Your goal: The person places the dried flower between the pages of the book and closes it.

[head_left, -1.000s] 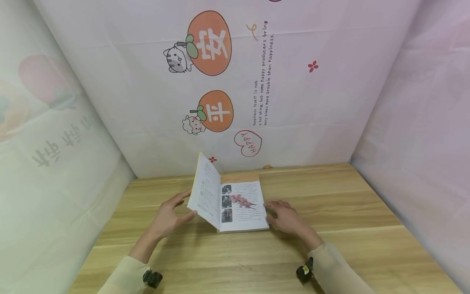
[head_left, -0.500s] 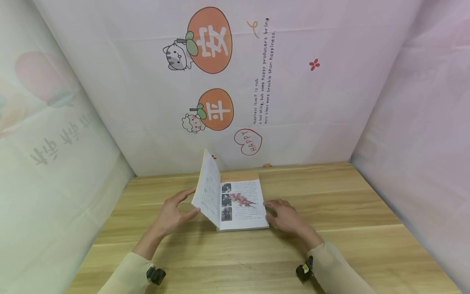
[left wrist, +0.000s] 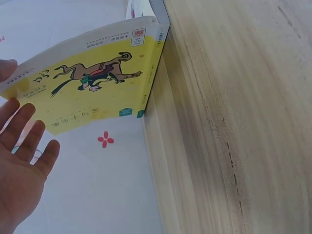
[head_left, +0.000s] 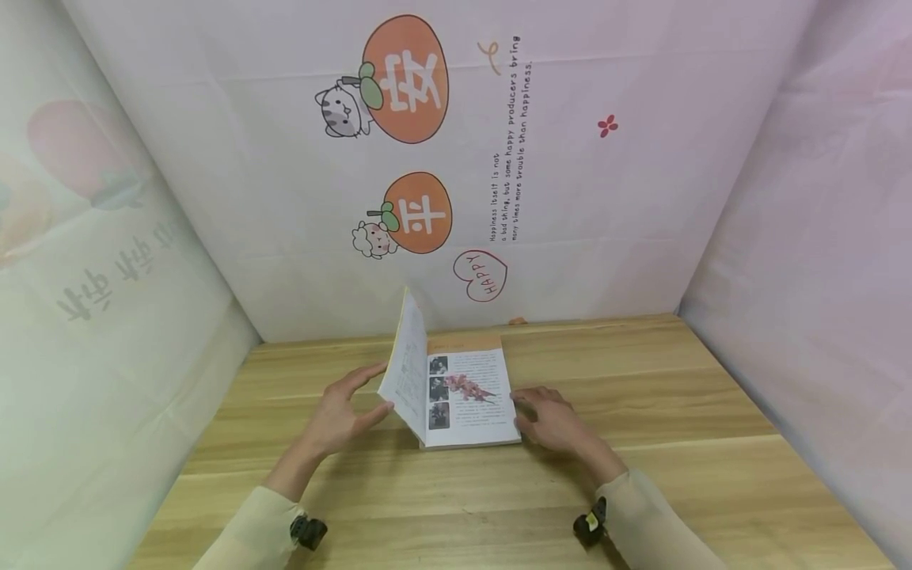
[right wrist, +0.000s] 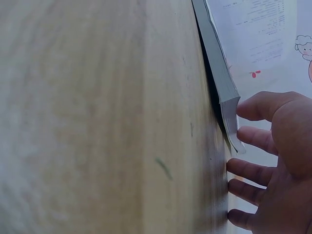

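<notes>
A book (head_left: 470,412) lies on the wooden table with its yellow cover (left wrist: 92,80) raised at a steep angle on the left. On the exposed page is a pink flower sprig (head_left: 468,389); whether it is printed or loose I cannot tell. My left hand (head_left: 338,416) supports the outer side of the cover, its thumb and index fingertips against it and the other fingers spread. At the book's right edge, my right hand (head_left: 553,421) touches the page block with its thumb and index finger. Its remaining fingertips rest on the table.
The wooden table (head_left: 456,507) meets a white printed cloth (head_left: 584,237) at the back. Similar cloth walls stand at left and right. A small black camera (head_left: 308,531) sits on the left wrist and another camera (head_left: 589,526) on the right.
My left hand has moved slightly to the right, tipping the cover further upright toward the pages. The right hand and the page block have stayed in place.
</notes>
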{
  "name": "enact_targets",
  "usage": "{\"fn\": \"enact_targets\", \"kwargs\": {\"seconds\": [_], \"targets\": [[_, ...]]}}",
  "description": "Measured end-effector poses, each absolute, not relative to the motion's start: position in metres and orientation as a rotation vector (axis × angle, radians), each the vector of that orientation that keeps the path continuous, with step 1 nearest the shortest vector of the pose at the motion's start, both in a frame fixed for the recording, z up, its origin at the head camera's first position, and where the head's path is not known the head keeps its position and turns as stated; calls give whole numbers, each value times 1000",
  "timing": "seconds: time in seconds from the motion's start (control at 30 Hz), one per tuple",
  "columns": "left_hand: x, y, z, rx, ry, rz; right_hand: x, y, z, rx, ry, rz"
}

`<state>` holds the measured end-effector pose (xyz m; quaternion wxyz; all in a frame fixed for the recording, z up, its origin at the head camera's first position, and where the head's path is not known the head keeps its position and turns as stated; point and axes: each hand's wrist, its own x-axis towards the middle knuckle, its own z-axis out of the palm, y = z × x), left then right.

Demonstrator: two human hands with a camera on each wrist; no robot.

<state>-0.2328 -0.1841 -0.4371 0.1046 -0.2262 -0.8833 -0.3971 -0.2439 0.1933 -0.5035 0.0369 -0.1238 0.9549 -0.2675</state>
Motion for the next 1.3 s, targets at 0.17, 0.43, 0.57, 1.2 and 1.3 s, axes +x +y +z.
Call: {"fn": "enact_targets", "kwargs": {"seconds": [0.17, 0.43, 0.57, 1.2, 1.3], "targets": [[-233, -181, -438, -696, -2577, -1149, -243, 193, -504, -378, 2931, -827], [-234, -174, -437, -727, -2539, -1095, -242, 193, -502, -383, 2926, -839], [-236, -170, -436, -776, -2511, -1059, -242, 193, -503, -384, 2933, -837], [-236, -142, -431, -821, -2550, -970, -242, 193, -503, -370, 2926, -843], [-236, -138, -430, -825, -2543, -959, -242, 193, -502, -368, 2924, -843]]}}
